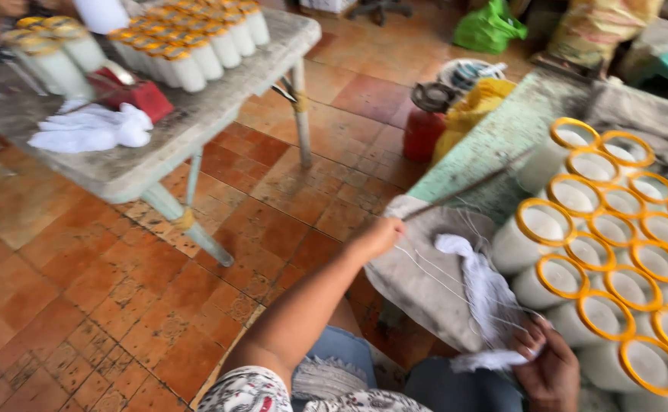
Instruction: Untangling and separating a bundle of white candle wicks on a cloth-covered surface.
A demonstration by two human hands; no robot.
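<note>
White cloth (480,294) under right fingers (536,342)

Grey table (219,99) standing on tiled floor (82,297), carrying yellow-capped white jars (197,46), red box (132,91), white gloves (94,128); red canister (425,126) and green bag (490,27) sitting beyond.

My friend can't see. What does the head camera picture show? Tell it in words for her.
A person's left hand holds a thin stick with white strings over a grey cloth, while the right hand holds a bunch of white wicks. Beside them stand white candles in yellow-rimmed cups. Across the orange tile floor, a table holds more candles and white gloves.
</note>
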